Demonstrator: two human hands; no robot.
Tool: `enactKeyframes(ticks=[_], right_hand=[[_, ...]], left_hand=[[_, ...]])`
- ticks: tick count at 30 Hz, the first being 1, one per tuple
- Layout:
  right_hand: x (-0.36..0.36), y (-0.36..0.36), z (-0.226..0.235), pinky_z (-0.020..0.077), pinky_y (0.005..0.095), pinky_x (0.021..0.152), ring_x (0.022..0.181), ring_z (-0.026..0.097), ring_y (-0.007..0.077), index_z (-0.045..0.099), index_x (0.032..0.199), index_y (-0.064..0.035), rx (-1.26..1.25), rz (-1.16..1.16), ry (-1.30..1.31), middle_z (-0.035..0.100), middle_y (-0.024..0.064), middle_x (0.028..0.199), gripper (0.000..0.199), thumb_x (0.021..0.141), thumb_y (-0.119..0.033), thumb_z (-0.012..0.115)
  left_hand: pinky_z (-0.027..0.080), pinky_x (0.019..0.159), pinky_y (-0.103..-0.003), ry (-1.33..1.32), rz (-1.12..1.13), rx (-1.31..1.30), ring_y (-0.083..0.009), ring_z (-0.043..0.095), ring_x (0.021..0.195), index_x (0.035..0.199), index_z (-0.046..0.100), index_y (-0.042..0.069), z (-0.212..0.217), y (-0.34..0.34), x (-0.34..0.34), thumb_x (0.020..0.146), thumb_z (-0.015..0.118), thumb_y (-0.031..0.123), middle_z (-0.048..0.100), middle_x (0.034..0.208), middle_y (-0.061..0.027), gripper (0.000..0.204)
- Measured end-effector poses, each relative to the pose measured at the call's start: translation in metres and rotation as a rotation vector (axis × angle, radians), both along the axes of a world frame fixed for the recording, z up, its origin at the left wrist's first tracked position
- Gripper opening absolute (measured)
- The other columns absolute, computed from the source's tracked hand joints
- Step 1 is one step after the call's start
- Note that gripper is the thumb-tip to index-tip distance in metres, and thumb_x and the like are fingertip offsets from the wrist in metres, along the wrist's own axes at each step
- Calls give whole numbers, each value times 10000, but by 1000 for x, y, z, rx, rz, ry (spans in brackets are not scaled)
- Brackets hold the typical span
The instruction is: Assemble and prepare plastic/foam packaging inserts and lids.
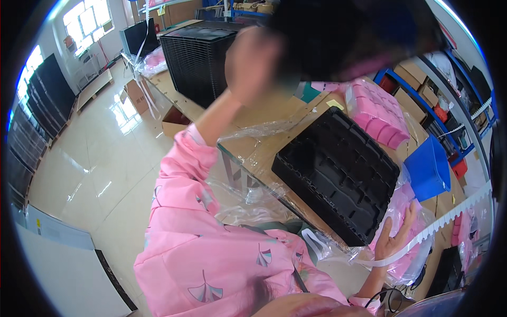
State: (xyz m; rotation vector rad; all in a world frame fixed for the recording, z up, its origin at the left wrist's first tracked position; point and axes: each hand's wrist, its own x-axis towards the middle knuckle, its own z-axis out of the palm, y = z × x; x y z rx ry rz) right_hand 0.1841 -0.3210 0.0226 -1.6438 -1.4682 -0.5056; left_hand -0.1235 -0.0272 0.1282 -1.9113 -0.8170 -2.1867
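Note:
My left hand (256,63) is raised at the top middle and smeared by motion. It grips the edge of a dark, blurred black plastic tray (359,42) held up above the table. Below it, a stack of black moulded plastic trays (338,174) with rows of hollows sits on the table. My right hand (393,238) is open with fingers spread, beside the near right corner of that stack. It rests over pink material in clear plastic film (404,216).
A tall stack of black trays (193,63) stands at the table's far left. Pink moulded trays (375,111) lie behind the near stack, with a blue bin (428,169) to the right. A white toothed strip (438,224) crosses the right side. Blue shelving holds cardboard boxes (409,76).

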Motion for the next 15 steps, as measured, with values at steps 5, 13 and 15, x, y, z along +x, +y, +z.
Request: enactKeyframes(ticks=[5,13,15], right_hand=[[7,7,-21,282,406,1024,1246,370,342,455,1209,8,-75,3,-26,404,194,1331,378,845,-54,531],[-13,26,-26,326,425,994,1198,400,412,511,1040,57,-197,59,-54,412,252,1293,273,772,37,558],[-14,24,-26,335,426,986,1189,407,417,514,1019,58,-225,40,-45,414,255,1290,257,766,41,559]], left_hand=[[470,706,-223,-355,-401,-12,-108,579,739,1036,596,32,56,74,-80,869,588,211,638,862,-61,245],[492,592,-253,-901,-408,-203,-155,593,661,906,589,-70,50,181,-145,814,657,106,614,811,-87,209],[493,538,-269,-1039,-336,-267,-159,600,670,928,581,-84,49,194,-138,796,679,116,614,821,-105,259]])
